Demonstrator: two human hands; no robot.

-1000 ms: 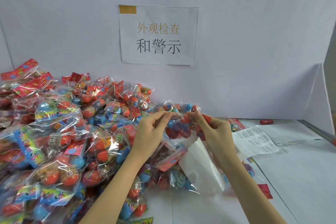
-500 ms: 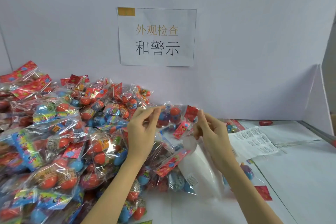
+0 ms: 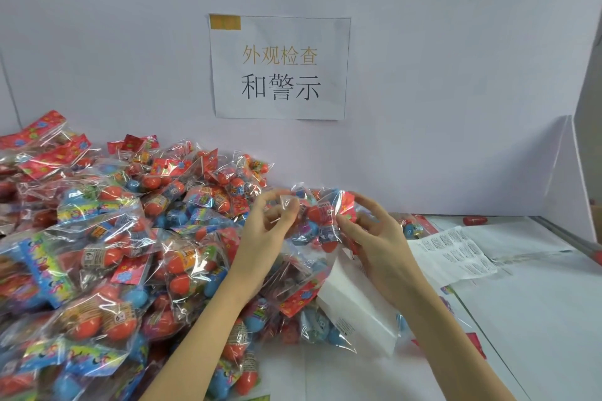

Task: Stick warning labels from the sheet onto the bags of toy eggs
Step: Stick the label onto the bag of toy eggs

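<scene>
Two hands hold one bag of toy eggs above the bench: the left hand pinches its clear edge, the right hand grips its other side. At 3 o'clock lies the label sheet; at 9 o'clock, the heap of bags.

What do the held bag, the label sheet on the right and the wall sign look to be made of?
Held bag: thin clear plastic film, glossy; it crinkles and throws glare. Label sheet: matte white paper, probably adhesive-backed; rows of small print, edges curling. Wall sign: plain matte printer paper, flat, fixed with what looks like yellowish tape at its corner.
</scene>
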